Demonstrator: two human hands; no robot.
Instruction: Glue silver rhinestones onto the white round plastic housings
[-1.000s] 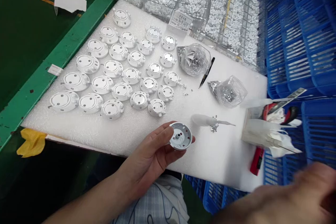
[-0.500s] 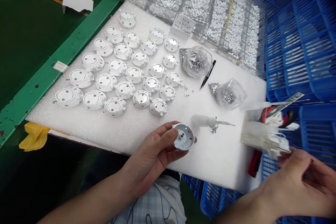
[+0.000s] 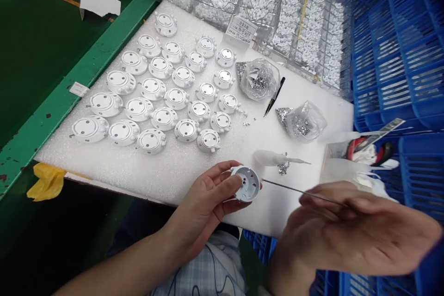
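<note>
My left hand point(image 3: 215, 196) grips a round white plastic housing point(image 3: 250, 188), its hollow inside facing up and the thumb pressed into it. In my right hand point(image 3: 360, 226) is a thin metal rod point(image 3: 287, 187), pinched by the fingers. Its tip points left and ends close to the housing's right rim; whether it touches I cannot tell. Just beyond the housing lies a translucent squeeze bottle point(image 3: 267, 158) with a long nozzle, beside a small pile of tiny metal parts point(image 3: 283, 166). Rows of similar white housings point(image 3: 164, 118) lie on the foam-topped table to the left.
Two plastic bags of small metal parts point(image 3: 260, 81) and a black pen point(image 3: 274, 97) lie at mid-table. Behind them stands a clear compartment tray point(image 3: 204, 11) full of white pieces. A tool box point(image 3: 333, 166) stands at right, near blue crates point(image 3: 385, 64).
My right hand has moved left from beside the tool box, bringing the thin rod close to the housing. My left hand still holds the housing, shifted slightly right.
</note>
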